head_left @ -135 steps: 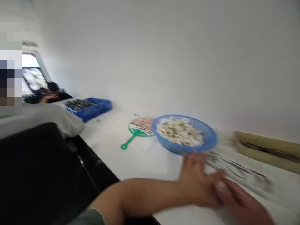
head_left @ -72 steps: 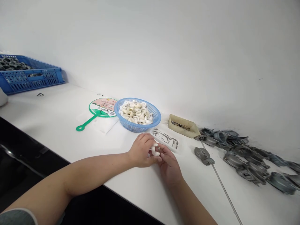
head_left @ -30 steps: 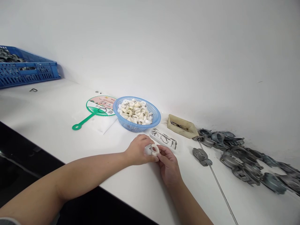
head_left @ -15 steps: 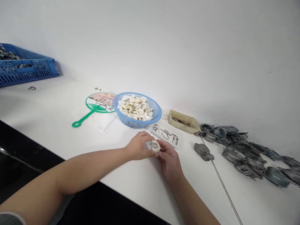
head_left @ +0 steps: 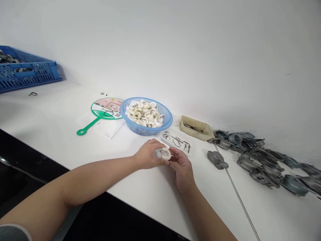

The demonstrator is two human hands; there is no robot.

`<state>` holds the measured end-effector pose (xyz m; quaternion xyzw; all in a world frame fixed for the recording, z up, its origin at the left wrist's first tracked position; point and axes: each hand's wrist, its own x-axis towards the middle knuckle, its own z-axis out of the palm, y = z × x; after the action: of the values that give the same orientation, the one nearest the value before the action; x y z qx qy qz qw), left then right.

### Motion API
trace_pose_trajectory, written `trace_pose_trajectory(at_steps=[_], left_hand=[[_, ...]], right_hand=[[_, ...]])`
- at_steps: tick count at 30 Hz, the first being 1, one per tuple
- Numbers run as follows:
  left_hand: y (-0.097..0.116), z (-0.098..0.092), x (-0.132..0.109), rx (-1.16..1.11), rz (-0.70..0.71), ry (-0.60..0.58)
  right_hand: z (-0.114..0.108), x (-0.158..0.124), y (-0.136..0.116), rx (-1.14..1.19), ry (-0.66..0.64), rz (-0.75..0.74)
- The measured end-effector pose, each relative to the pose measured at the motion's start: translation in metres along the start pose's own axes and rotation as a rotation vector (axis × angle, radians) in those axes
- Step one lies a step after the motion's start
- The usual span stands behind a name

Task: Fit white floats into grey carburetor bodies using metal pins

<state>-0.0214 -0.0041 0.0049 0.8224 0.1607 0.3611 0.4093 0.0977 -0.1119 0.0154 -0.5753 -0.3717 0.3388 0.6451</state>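
My left hand (head_left: pixel 149 155) is closed around a white C-shaped plastic part (head_left: pixel 166 153) with a bit of metal in its opening. At the right edge of this part are my right hand's (head_left: pixel 182 169) thumb and fingertips, pinched together. A small pale tip shows between them, too small to name. Just beyond the hands lies a shallow white tray (head_left: pixel 164 138) with several thin grey metal pins. Behind it stands a blue plastic basket (head_left: pixel 140 130), heaped with similar white parts (head_left: pixel 144 113) that carry metal pieces.
A beige box (head_left: pixel 198 133) with metal pieces stands against the wall. Grey metal castings (head_left: pixel 263 164) spread along the right; one casting (head_left: pixel 216 159) sits near a thin rod (head_left: pixel 240 201). A green-handled fan (head_left: pixel 106 108) lies left of the basket. A blue crate (head_left: pixel 30 73) stands far left.
Both hands stay together at the white part, which has turned slightly so its opening shows more. The whole view has shifted a little; nothing else has visibly moved.
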Motion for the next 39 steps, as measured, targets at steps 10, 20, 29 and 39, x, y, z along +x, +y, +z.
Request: trace_pose_trajectory(at_steps=[10, 20, 29, 39], left_hand=[[0.0043, -0.0043, -0.0011, -0.018, 0.021, -0.034], [0.0007, -0.0040, -0.0013, -0.016, 0.006, -0.055], [0.0053, -0.0053, -0.0035, 0.006, -0.003, -0.082], [0.0053, -0.0042, -0.0027, 0.016, -0.024, -0.117]], right_hand=[[0.0010, 0.0022, 0.0058, -0.204, 0.019, -0.008], [0.0013, 0.0017, 0.0047, -0.288, 0.030, -0.007], [0.0018, 0.0017, 0.0053, -0.280, 0.041, -0.014], [0.0005, 0.0006, 0.0027, -0.349, 0.032, -0.002]])
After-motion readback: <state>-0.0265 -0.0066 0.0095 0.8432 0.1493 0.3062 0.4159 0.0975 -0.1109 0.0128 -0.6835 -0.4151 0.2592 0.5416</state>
